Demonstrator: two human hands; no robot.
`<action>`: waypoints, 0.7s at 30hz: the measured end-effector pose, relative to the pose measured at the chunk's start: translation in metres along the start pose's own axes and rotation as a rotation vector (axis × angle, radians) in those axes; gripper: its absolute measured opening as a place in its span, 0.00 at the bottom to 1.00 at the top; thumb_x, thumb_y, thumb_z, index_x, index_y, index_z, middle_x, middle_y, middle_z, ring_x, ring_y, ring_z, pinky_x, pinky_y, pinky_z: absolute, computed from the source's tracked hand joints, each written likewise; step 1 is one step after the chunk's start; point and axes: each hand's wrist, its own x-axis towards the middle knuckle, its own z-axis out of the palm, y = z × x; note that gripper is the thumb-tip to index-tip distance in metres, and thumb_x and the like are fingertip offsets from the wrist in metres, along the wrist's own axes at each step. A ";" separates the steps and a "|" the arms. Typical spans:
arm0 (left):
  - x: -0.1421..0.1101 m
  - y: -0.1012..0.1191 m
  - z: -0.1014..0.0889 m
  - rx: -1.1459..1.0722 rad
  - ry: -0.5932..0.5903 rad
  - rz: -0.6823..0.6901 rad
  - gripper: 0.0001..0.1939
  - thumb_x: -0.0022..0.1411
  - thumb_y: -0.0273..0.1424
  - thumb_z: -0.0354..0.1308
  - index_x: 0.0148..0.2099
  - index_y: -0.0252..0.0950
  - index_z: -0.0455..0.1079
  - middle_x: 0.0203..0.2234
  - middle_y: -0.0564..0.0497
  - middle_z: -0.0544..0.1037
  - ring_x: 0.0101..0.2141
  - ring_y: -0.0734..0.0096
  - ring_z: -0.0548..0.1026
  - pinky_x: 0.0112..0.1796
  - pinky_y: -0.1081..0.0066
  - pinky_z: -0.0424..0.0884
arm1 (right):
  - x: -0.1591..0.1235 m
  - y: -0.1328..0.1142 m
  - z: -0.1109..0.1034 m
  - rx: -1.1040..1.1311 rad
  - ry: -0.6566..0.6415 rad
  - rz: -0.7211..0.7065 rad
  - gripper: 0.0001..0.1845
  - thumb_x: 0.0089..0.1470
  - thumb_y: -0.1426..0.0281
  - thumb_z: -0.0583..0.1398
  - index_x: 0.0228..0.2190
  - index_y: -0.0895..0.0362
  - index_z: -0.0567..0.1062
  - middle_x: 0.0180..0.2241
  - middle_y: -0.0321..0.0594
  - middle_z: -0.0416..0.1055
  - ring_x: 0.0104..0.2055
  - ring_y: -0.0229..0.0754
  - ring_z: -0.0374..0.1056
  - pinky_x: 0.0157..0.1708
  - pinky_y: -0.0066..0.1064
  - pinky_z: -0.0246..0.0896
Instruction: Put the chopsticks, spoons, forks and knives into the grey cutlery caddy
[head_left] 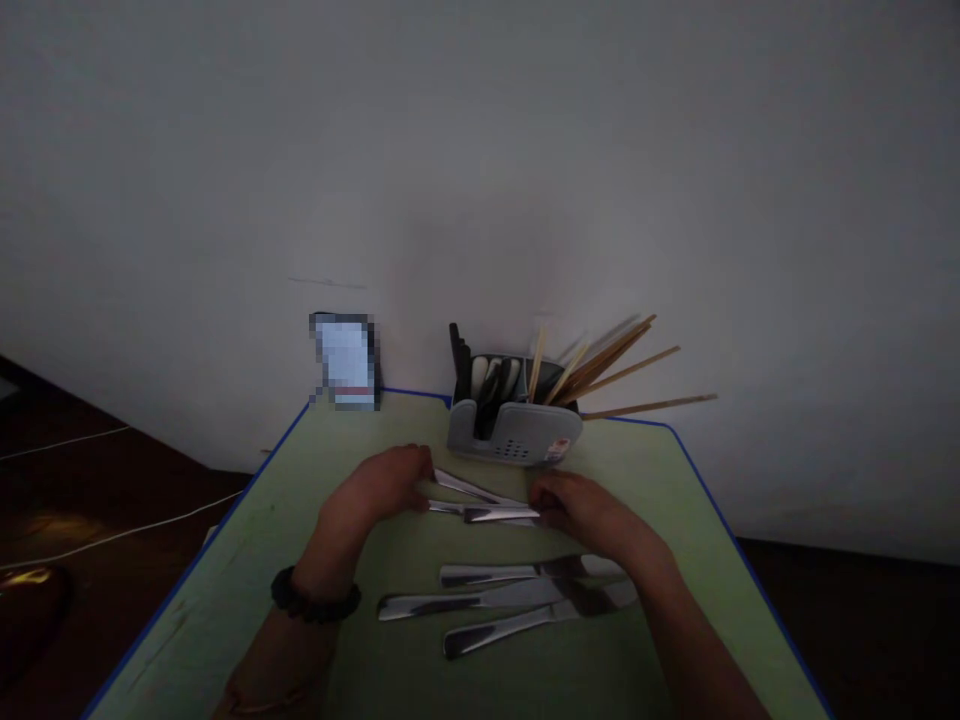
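Note:
Across the table, my left hand [394, 480] curls over the left ends of several slim metal cutlery pieces [495, 514]. My right hand [577, 505] is closed around their right ends. Both hands cover the ends, so I cannot tell whether these are forks, spoons or knives. Nearer to me lie three table knives [469, 602], handles to the left and blades to the right, partly overlapping. My right forearm passes close to the blade tips.
Behind the hands, a grey cutlery holder [536, 432] stands against the wall with dark and pale handles and several wooden chopsticks [611, 355]. A blurred-out phone-like screen [346, 358] leans at the back left. The green table [247, 570] has a blue edge.

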 end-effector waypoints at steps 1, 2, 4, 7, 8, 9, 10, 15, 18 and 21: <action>-0.001 0.002 -0.001 -0.007 0.016 0.022 0.17 0.48 0.30 0.62 0.43 0.36 0.69 0.41 0.46 0.74 0.42 0.61 0.72 0.40 0.68 0.65 | -0.001 0.000 0.000 -0.009 -0.002 -0.003 0.10 0.45 0.79 0.56 0.31 0.58 0.73 0.32 0.39 0.73 0.33 0.40 0.66 0.34 0.27 0.55; -0.002 0.005 -0.001 -0.022 0.025 0.048 0.17 0.49 0.31 0.62 0.43 0.36 0.69 0.42 0.46 0.74 0.43 0.60 0.71 0.42 0.68 0.65 | -0.002 0.000 0.000 -0.019 -0.002 -0.003 0.11 0.45 0.79 0.56 0.32 0.58 0.74 0.32 0.40 0.74 0.34 0.40 0.66 0.34 0.27 0.55; -0.004 0.009 -0.001 -0.063 0.017 0.098 0.18 0.50 0.32 0.61 0.45 0.35 0.69 0.43 0.45 0.74 0.44 0.60 0.71 0.44 0.67 0.65 | -0.003 0.000 0.000 -0.041 -0.004 -0.005 0.12 0.45 0.79 0.56 0.32 0.58 0.75 0.33 0.40 0.74 0.34 0.40 0.67 0.35 0.28 0.56; -0.005 0.014 0.001 -0.104 -0.017 0.130 0.19 0.51 0.33 0.60 0.46 0.35 0.68 0.44 0.45 0.74 0.44 0.59 0.71 0.44 0.66 0.65 | -0.003 -0.001 0.000 -0.062 0.006 -0.028 0.14 0.45 0.79 0.54 0.33 0.58 0.76 0.33 0.41 0.75 0.35 0.41 0.67 0.35 0.28 0.56; -0.005 0.016 0.002 -0.105 -0.022 0.131 0.19 0.51 0.33 0.61 0.47 0.35 0.68 0.44 0.45 0.74 0.44 0.59 0.71 0.44 0.66 0.66 | -0.004 -0.002 0.000 -0.066 0.012 -0.038 0.14 0.46 0.79 0.54 0.33 0.58 0.76 0.33 0.42 0.75 0.35 0.41 0.67 0.35 0.27 0.56; -0.006 0.018 0.003 -0.102 -0.024 0.129 0.20 0.51 0.33 0.61 0.47 0.35 0.68 0.44 0.44 0.74 0.45 0.58 0.72 0.44 0.65 0.66 | -0.004 -0.003 0.000 -0.071 0.015 -0.043 0.15 0.46 0.79 0.53 0.33 0.58 0.76 0.33 0.42 0.75 0.35 0.40 0.68 0.35 0.27 0.56; -0.006 0.019 0.004 -0.099 -0.023 0.127 0.20 0.51 0.33 0.61 0.48 0.35 0.68 0.44 0.44 0.74 0.44 0.58 0.72 0.44 0.65 0.66 | -0.004 -0.004 0.000 -0.077 0.017 -0.045 0.15 0.46 0.79 0.53 0.33 0.58 0.76 0.33 0.42 0.75 0.35 0.40 0.68 0.35 0.27 0.56; -0.008 0.022 0.004 -0.100 -0.029 0.125 0.22 0.50 0.32 0.61 0.49 0.34 0.68 0.45 0.43 0.75 0.45 0.57 0.72 0.45 0.64 0.66 | -0.008 -0.004 0.002 -0.103 0.045 -0.055 0.15 0.49 0.78 0.52 0.32 0.59 0.77 0.34 0.44 0.74 0.36 0.42 0.68 0.36 0.28 0.57; -0.011 0.025 0.002 -0.108 -0.026 0.119 0.23 0.50 0.33 0.61 0.50 0.35 0.68 0.46 0.43 0.75 0.45 0.57 0.72 0.45 0.64 0.66 | -0.013 -0.003 -0.001 -0.081 0.045 -0.074 0.13 0.51 0.78 0.52 0.32 0.61 0.76 0.35 0.45 0.73 0.36 0.42 0.68 0.36 0.28 0.58; -0.018 0.033 -0.005 -0.133 -0.021 0.145 0.19 0.54 0.34 0.58 0.49 0.35 0.69 0.41 0.45 0.77 0.41 0.60 0.74 0.41 0.66 0.67 | -0.020 -0.006 -0.008 -0.037 0.042 -0.141 0.12 0.54 0.76 0.51 0.33 0.60 0.75 0.36 0.45 0.72 0.37 0.41 0.67 0.38 0.29 0.59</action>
